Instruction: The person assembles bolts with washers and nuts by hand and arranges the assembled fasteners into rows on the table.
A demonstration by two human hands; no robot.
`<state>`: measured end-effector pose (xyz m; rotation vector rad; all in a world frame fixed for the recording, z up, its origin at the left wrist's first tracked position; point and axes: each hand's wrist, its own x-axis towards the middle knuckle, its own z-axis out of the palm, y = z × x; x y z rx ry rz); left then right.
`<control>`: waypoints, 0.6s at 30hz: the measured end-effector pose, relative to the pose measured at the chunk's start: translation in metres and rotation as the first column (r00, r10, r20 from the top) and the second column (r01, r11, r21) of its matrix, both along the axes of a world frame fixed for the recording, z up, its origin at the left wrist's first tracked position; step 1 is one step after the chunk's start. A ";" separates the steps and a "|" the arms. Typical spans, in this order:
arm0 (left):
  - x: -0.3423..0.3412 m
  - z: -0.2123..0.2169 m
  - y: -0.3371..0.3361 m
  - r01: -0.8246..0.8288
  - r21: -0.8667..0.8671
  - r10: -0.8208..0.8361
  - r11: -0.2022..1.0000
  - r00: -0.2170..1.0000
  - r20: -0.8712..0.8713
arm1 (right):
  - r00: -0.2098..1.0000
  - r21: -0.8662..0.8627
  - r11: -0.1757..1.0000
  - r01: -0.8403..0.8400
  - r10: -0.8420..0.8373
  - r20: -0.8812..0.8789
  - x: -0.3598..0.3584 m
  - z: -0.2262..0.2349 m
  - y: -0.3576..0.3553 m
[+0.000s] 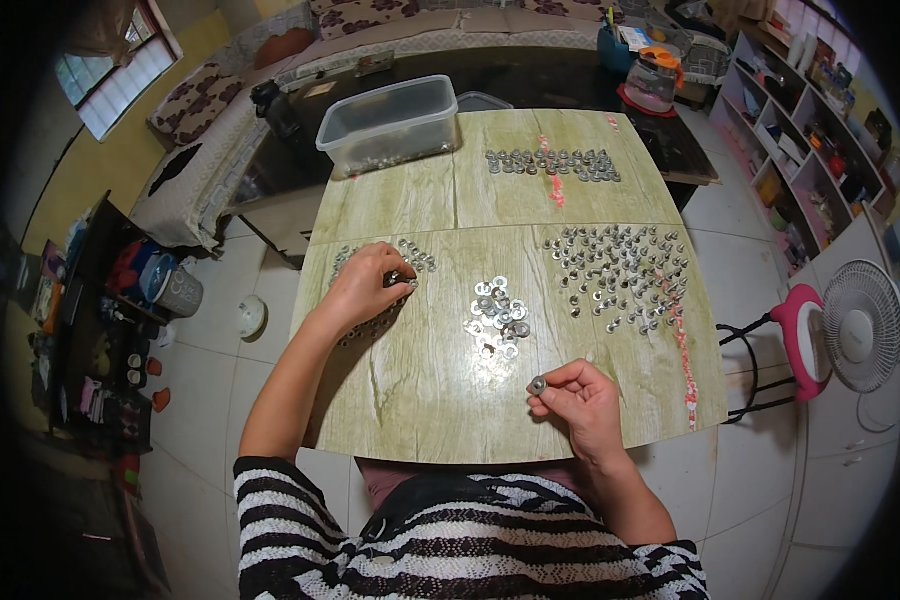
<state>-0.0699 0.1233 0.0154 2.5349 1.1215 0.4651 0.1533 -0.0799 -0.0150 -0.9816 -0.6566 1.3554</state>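
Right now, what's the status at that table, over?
Left hand picking in the nut pile. Right hand pinching one small metal part. Washer heap between them, nothing blocking.

head cam, steep downward over table (420, 400)

Clear plastic storage tub (390, 125) at table's far left, small packages on right-hand shelves (820, 110)

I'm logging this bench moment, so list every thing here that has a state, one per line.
left hand: closed on parts in the left metal pile
right hand: pinching a small metal nut
washer pile: loose heap, mid-table
bolts: standing spread out, right side
assembled pieces: laid in rows, far end
clear plastic tub: lid off, few parts inside
white fan: running or not, cannot tell
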 end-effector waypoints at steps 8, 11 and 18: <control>0.015 0.004 -0.012 0.006 -0.103 0.011 0.995 0.987 0.162 | 1.000 -0.007 1.000 0.011 -0.011 0.008 -0.001 -0.001 -0.002; 0.027 0.013 -0.041 0.152 -0.648 0.188 0.746 0.886 0.424 | 0.999 -0.013 1.000 0.016 -0.016 0.039 -0.003 0.001 -0.002; 0.060 0.004 -0.091 0.443 -0.749 0.074 0.492 0.836 0.544 | 1.000 0.063 0.998 -0.013 0.012 0.018 -0.002 -0.003 0.000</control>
